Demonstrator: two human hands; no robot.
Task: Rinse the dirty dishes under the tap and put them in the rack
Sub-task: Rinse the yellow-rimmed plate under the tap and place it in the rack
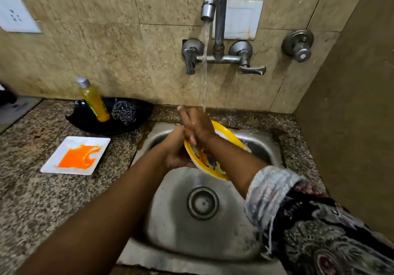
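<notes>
A round plate (211, 163) with a yellow rim and brown and orange food smears is tilted over the steel sink (174, 221). My left hand (177, 153) grips its left edge from below. My right hand (196, 125) lies flat across the upper part of the plate, fingers spread, right under the stream of water (205, 65) that runs from the tap (210, 6). A white square plate (64, 159) smeared with orange sauce lies on the counter to the left of the sink. No rack is in view.
A black dish (89, 123) behind the square plate holds a yellow soap bottle (93, 100) and a steel scrubber (124, 111). Tap handles (251, 70) stick out of the tiled wall. A brown side wall (351, 104) closes off the right. The granite counter (32, 200) stretches left.
</notes>
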